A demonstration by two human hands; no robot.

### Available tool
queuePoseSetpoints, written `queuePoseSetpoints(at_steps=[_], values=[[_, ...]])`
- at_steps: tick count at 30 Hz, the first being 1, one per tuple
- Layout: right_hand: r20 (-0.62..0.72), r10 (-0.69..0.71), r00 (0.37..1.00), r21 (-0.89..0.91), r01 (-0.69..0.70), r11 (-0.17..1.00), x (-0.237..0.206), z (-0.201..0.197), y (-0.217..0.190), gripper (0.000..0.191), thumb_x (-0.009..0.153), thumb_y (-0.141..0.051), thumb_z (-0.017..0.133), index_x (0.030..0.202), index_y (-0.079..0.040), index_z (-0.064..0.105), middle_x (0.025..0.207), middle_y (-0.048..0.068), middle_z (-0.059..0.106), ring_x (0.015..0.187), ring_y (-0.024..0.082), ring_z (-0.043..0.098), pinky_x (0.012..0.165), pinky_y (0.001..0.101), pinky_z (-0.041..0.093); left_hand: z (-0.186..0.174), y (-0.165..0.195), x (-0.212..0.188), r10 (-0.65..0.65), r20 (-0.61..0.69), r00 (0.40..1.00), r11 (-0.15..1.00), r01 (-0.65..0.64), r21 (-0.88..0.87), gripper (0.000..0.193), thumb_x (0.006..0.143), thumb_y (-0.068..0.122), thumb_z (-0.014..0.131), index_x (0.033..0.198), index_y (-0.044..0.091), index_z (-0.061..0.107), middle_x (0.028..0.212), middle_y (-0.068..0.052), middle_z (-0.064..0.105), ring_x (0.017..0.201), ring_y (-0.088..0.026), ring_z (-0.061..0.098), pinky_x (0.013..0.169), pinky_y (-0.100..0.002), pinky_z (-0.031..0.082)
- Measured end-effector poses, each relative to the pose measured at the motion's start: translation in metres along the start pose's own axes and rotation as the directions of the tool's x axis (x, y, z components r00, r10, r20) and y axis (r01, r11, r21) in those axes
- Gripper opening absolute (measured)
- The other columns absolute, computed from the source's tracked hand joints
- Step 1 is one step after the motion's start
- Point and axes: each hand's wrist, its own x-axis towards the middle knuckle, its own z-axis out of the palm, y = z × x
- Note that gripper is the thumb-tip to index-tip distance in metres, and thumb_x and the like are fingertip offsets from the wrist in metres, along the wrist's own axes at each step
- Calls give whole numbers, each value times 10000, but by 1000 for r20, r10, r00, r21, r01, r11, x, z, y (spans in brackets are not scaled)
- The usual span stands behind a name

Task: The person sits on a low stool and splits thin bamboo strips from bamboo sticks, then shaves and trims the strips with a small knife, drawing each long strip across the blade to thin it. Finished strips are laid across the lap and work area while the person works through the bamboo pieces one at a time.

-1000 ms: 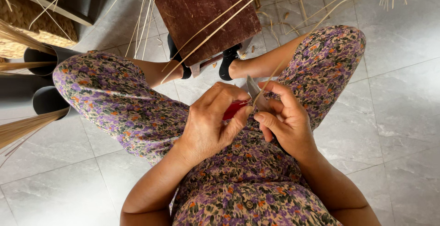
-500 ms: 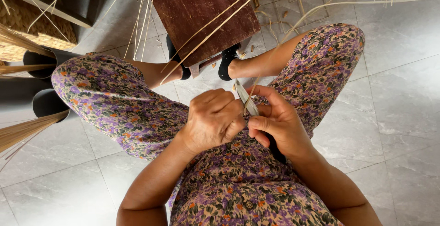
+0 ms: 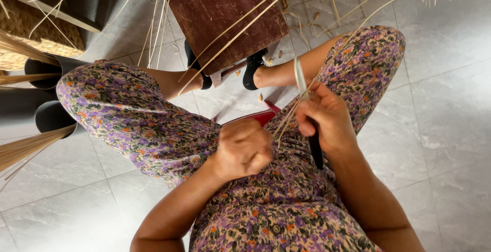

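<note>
Right hand (image 3: 327, 121) grips knife (image 3: 302, 81) and thin cane strips (image 3: 286, 119); left hand (image 3: 244, 150) fisted, contents can't tell, just beside it over lap.

The person sits with both knees spread; the left knee (image 3: 102, 98) lies to the left, the right knee (image 3: 373, 47) to the right. Both hands are over the lap, between the thighs. The left hand (image 3: 244, 149) is closed just left of the right hand (image 3: 327, 119), apart from it. The right hand holds a knife (image 3: 307, 114), blade pointing away from the body, handle toward it, with thin straw strips (image 3: 286, 121) against the blade. Ahead of the hands, a wooden board (image 3: 220, 12) rests on the floor (image 3: 450, 129) between the feet (image 3: 253, 70). Long straws (image 3: 245, 19) lie across the board. Tubes (image 3: 48, 116) holding straw bundles stand left of the left knee.
</note>
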Motion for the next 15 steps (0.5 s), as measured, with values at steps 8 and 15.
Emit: queuePoseSetpoints(at_steps=[8,15], values=[[17,-138,990,-202,139,969,2,-2,17,212,1015,-73,648,1187,7,554,791,77,642,524,86,495,468,212,378,-77,34,36,-295,73,953,943,278,184,286,1074,270,564,1102,5,665,993,-150,718,872,-258,732,731,-377,596],[-24,-76,997,-374,62,925,1,13,15,261,986,-74,642,1218,8,555,765,63,648,510,66,520,456,197,393,-36,28,57,-298,338,893,907,155,391,355,961,161,670,1257,-31,637,748,-116,678,650,-268,686,577,-400,546]])
